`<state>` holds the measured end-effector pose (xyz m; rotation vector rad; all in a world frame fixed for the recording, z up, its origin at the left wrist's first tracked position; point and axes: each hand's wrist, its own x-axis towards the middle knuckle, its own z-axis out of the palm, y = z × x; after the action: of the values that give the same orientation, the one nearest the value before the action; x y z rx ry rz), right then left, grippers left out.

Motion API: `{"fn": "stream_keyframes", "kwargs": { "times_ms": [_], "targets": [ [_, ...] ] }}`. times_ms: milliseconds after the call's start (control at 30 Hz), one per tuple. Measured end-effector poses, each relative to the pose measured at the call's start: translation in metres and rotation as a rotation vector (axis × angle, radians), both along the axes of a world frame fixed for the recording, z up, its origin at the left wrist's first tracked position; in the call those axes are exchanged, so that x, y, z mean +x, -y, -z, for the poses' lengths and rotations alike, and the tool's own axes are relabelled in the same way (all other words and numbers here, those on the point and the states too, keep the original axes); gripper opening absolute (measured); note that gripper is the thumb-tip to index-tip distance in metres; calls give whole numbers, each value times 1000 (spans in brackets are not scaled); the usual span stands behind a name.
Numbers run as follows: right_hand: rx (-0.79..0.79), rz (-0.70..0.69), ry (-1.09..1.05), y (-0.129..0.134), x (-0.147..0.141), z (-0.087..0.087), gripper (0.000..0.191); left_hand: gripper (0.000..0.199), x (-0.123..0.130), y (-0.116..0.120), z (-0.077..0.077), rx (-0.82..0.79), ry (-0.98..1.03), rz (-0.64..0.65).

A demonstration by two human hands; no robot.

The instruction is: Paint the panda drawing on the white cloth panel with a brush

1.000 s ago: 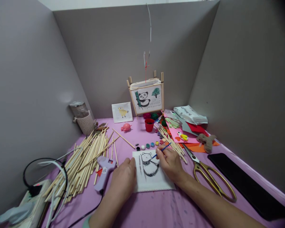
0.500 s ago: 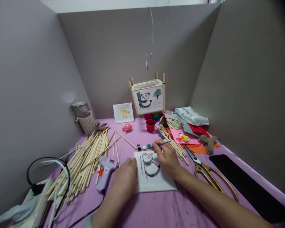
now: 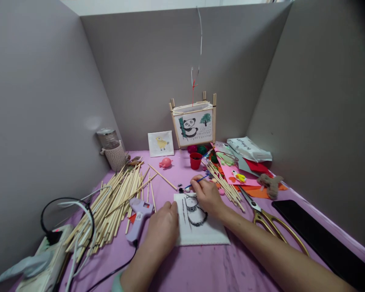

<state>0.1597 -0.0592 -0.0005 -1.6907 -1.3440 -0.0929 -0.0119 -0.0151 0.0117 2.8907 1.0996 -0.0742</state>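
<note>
A white canvas panel (image 3: pixel 197 236) with a black panda painted on it lies in front of me. My right hand (image 3: pixel 207 195) pinches a thin blue paintbrush (image 3: pixel 203 178) above the canvas's top edge. The brush tip points down-left, close to the small pot of black paint (image 3: pixel 181 190); whether it touches the paint I cannot tell. Beside that pot is a white paint pot (image 3: pixel 187 190), partly hidden by the brush and hand. Against the canvas's left edge my left hand (image 3: pixel 164 223) rests with bent fingers, holding the panel; its fingertips are partly hidden.
Left of the canvas lie a lilac glue gun (image 3: pixel 139 219), a heap of wooden sticks (image 3: pixel 118 202) and a power strip (image 3: pixel 45 259). Scissors (image 3: pixel 261 219) and a black slab (image 3: pixel 316 239) lie right. Behind stand a red cup (image 3: pixel 196 161) and a hanging panda lantern (image 3: pixel 194 125).
My right hand has moved a little left, bringing the brush tip from near the green paint pot toward the black one. The left hand stays at the canvas edge. The view has shifted slightly.
</note>
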Motion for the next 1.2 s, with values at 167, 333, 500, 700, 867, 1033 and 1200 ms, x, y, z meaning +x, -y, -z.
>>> {"fn": "stream_keyframes", "kwargs": {
  "times_ms": [167,333,500,700,867,1033,1200],
  "targets": [
    [66,-3,-243,17,5,-3,22,20,0,0,0,8,4,2],
    [45,11,-325,43,1,0,23,19,-1,-1,4,32,24,15],
    [41,1,-309,50,-5,9,23,19,-1,-1,4,10,26,8],
    [35,-17,-295,47,-7,14,23,18,-1,-1,4,5,45,13],
    [30,-5,-263,47,-9,13,25,18,-2,-2,6,24,58,34],
    [11,-16,-248,47,-10,12,25,19,-1,-2,6,18,41,17],
    [9,-34,-237,48,-11,13,25,18,-1,-2,7,16,43,18]
  ]
}}
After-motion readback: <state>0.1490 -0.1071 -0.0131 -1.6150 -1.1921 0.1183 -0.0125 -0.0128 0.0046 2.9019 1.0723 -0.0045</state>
